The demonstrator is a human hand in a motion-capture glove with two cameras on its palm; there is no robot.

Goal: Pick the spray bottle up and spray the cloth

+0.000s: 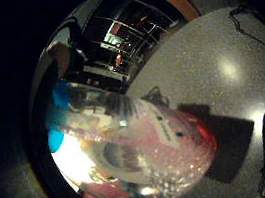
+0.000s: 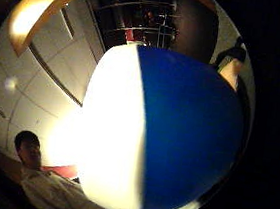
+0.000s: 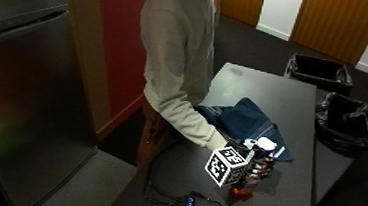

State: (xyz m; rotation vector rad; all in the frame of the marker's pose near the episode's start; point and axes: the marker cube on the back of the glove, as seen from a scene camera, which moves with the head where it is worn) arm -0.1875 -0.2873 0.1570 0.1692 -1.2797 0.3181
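At the table's near end, the gloved right hand (image 3: 253, 163) grips the spray bottle (image 3: 261, 160) upright, fingers curled round its body. The bottle has a white and blue head (image 3: 265, 144) and a reddish base close to the tabletop; I cannot tell whether it touches. The blue denim cloth (image 3: 246, 119) lies crumpled on the grey table (image 3: 285, 92), just beyond the bottle. The little finger side palm view is filled by the clear bottle body (image 1: 141, 141) holding pinkish liquid. The blue and white head (image 2: 176, 138) fills the thumb side palm view.
A power strip (image 3: 188, 204) and its cable lie on the table's near left edge. Two black-lined bins (image 3: 319, 72) (image 3: 343, 122) stand on the floor to the table's right. A steel fridge (image 3: 17, 93) stands at the left. The person stands against the table's left side.
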